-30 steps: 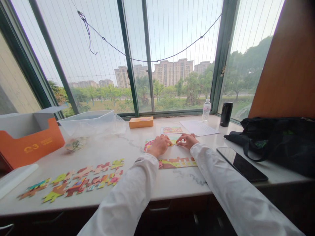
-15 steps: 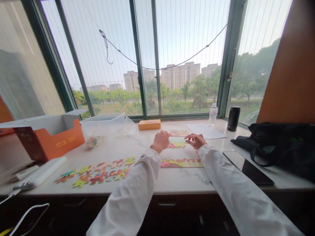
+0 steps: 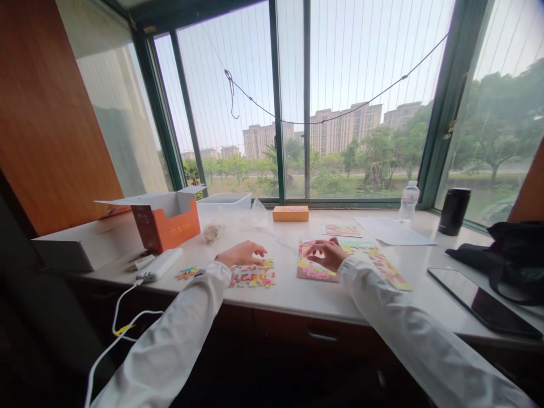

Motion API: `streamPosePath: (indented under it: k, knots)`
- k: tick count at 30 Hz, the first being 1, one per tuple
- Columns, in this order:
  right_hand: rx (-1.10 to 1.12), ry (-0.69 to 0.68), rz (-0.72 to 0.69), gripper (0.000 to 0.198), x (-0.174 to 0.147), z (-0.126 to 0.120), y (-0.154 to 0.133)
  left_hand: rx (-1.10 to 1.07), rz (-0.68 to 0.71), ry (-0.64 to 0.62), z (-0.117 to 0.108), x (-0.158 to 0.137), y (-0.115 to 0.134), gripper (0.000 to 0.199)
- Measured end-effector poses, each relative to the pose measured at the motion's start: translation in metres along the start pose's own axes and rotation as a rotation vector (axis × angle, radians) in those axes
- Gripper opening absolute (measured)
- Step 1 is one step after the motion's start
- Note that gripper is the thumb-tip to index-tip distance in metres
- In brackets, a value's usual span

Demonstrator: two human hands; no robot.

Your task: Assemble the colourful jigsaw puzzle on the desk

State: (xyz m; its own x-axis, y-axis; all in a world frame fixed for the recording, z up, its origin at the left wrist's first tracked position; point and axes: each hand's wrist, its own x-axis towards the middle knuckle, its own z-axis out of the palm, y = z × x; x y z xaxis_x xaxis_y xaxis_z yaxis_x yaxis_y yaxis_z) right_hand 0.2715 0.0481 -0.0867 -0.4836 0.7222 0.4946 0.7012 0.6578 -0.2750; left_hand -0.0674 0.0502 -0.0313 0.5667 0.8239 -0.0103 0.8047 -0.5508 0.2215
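Observation:
My left hand (image 3: 243, 253) hovers over loose jigsaw pieces (image 3: 255, 277), its fingers bent and apart from the thumb, with nothing visible in it. Some of the pieces are hidden beneath it. Farther left lie a few more puzzle pieces (image 3: 187, 273) in teal and orange. My right hand (image 3: 327, 253) is above the partly assembled jigsaw puzzle (image 3: 317, 272), fingers curled with a gap between thumb and forefinger. No piece shows in that hand. It covers the middle of the puzzle, whose right side shows a joined strip of pieces.
Behind the puzzle lie a small picture card (image 3: 341, 230) and paper sheets (image 3: 393, 231). A water bottle (image 3: 408, 201), black tumbler (image 3: 454, 211), tablet (image 3: 480, 300) and black bag (image 3: 514, 260) are right. An orange box (image 3: 290, 213), open carton (image 3: 178, 226) and power strip (image 3: 160, 265) stand leftward.
My left hand has moved from the puzzle leftward to the loose pieces. My right hand has shifted toward the puzzle's left part. The view has turned left.

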Motion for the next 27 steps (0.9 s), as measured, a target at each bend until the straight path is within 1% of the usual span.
streamPosePath:
  k: [2, 5, 8, 12, 17, 20, 23, 27]
  knots:
    - [0.03, -0.059, -0.042, 0.016, 0.019, 0.023, -0.027, -0.024, 0.01, 0.002, 0.006, -0.003, -0.006, 0.047]
    - [0.071, -0.109, 0.003, 0.021, 0.045, 0.053, -0.05, -0.062, 0.01, 0.022, 0.012, -0.003, -0.009, 0.048]
    - [0.087, -0.156, 0.051, 0.029, 0.061, 0.071, -0.059, -0.088, 0.001, 0.035, 0.014, -0.002, -0.011, 0.049]
    - [0.105, -0.177, 0.082, 0.033, 0.068, 0.081, -0.061, -0.114, -0.021, 0.056, 0.019, -0.003, -0.016, 0.055]
    - [0.137, -0.152, 0.072, 0.043, 0.069, 0.084, -0.06, -0.031, 0.045, 0.145, 0.022, -0.004, -0.012, 0.052]
    - [0.129, -0.128, 0.073, 0.042, 0.071, 0.079, -0.057, -0.008, 0.079, 0.225, 0.02, 0.001, -0.005, 0.051]
    - [0.138, -0.097, 0.067, 0.036, 0.069, 0.067, -0.049, -0.031, 0.137, 0.288, 0.02, 0.013, 0.005, 0.05]
    - [0.142, -0.032, 0.08, 0.04, 0.055, 0.043, -0.021, -0.076, 0.212, 0.325, 0.022, 0.038, 0.029, 0.052]
